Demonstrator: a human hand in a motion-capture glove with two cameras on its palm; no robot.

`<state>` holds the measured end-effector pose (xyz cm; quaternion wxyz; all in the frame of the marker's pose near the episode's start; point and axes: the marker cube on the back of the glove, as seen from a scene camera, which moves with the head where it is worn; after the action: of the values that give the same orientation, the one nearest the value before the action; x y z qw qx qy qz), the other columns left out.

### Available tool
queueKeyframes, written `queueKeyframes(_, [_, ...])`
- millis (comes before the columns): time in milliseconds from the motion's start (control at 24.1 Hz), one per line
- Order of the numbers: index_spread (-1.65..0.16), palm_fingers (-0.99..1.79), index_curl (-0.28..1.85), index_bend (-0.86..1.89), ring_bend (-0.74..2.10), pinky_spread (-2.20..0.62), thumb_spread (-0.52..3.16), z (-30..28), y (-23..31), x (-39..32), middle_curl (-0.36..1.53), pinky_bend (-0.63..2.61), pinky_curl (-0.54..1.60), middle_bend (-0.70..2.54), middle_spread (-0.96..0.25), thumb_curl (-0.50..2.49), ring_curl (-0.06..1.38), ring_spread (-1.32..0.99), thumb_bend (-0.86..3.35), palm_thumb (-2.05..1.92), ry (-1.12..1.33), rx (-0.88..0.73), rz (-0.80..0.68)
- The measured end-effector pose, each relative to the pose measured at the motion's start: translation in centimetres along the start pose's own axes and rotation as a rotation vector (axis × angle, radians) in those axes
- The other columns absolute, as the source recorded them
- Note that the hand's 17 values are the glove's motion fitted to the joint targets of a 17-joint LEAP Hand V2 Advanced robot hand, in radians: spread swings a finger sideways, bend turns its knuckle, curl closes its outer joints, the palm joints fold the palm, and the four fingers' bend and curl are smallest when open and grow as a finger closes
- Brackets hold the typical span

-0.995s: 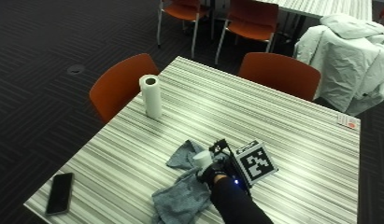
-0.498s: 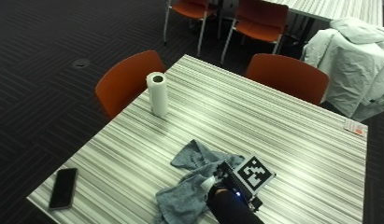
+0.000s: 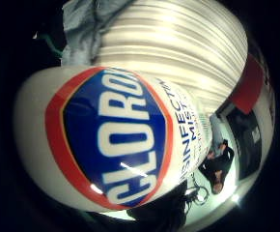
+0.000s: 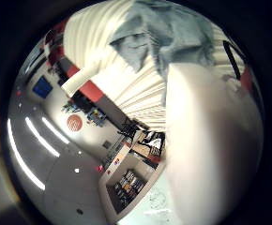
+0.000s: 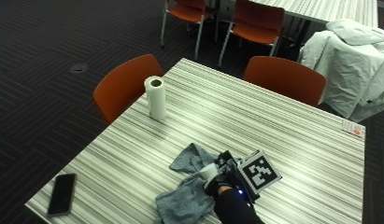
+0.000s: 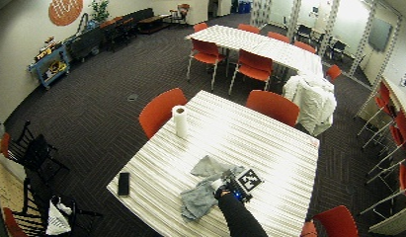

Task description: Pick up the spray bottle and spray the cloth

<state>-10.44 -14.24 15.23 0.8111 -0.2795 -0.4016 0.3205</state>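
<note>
One gloved right hand (image 5: 217,183) has its grip wrapped round the spray bottle (image 3: 106,140), with the grey cloth (image 5: 187,189) just beside it on the desk (image 5: 285,126).

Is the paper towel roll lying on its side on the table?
No, the paper towel roll stands upright on the table, near its edge.

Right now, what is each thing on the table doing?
Spray bottle: held in the gloved right hand, close to the palm, over the cloth.
Cloth: crumpled, lying on the striped table.
Paper towel roll: standing upright near the table edge.
Phone: lying flat at the table corner, screen dark.
</note>
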Motion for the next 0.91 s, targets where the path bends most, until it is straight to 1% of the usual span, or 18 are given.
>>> queueKeyframes(249, [-0.17, 0.9, 0.6, 0.37, 0.42, 0.04, 0.34, -2.7, 3.5, -3.3, 0.58, 0.13, 0.25, 0.48, -0.03, 0.79, 0.52, -0.08, -0.02, 1.22, -0.307, 0.098, -0.342])
queueKeyframes(456, [-0.17, 0.9, 0.61, 0.37, 0.41, 0.04, 0.34, -4.3, 6.8, -4.0, 0.58, 0.13, 0.25, 0.48, -0.03, 0.79, 0.52, -0.08, -0.02, 1.22, -0.566, 0.137, -0.647])
queueKeyframes(581, [-0.17, 0.89, 0.61, 0.37, 0.4, 0.04, 0.34, -5.0, 8.1, -3.9, 0.58, 0.13, 0.25, 0.48, -0.03, 0.79, 0.52, -0.08, -0.02, 1.22, -0.662, 0.166, -0.811])
queueKeyframes(705, [-0.18, 0.89, 0.61, 0.37, 0.4, 0.04, 0.34, -5.6, 8.4, -4.1, 0.58, 0.13, 0.25, 0.48, -0.04, 0.8, 0.52, -0.09, -0.02, 1.22, -0.669, 0.2, -0.88])
queueKeyframes(912, [-0.18, 0.89, 0.62, 0.36, 0.39, 0.03, 0.35, -5.4, 8.2, -4.0, 0.58, 0.12, 0.25, 0.47, -0.04, 0.8, 0.52, -0.09, -0.02, 1.21, -0.651, 0.212, -0.87])
